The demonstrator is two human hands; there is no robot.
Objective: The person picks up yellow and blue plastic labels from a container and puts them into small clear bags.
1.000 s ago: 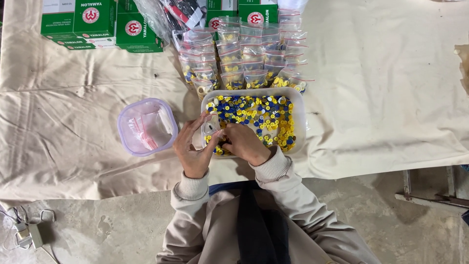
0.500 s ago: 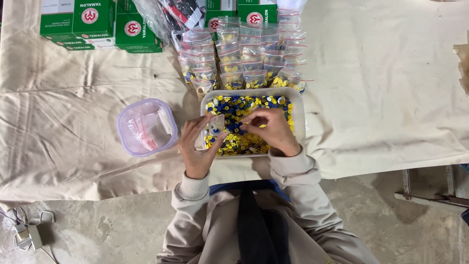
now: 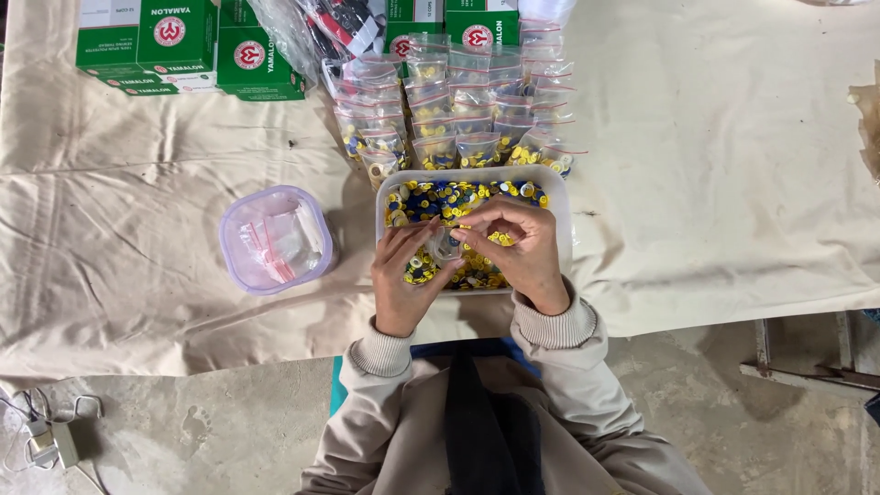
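A white rectangular tub full of small yellow, blue and white caps stands on the cloth in front of me. Over it, my left hand holds a small clear plastic bag with a few caps inside. My right hand pinches the same bag's top edge from the right. Both hands meet above the middle of the tub and hide much of its contents.
Rows of filled clear bags lie behind the tub. A round lilac-rimmed container with empty bags sits to the left. Green and white boxes line the back. Bare concrete floor and a cable adapter lie near me.
My right hand lifted from the caps near the tub's front, reached across the tub, then came back to the bag in my left hand.
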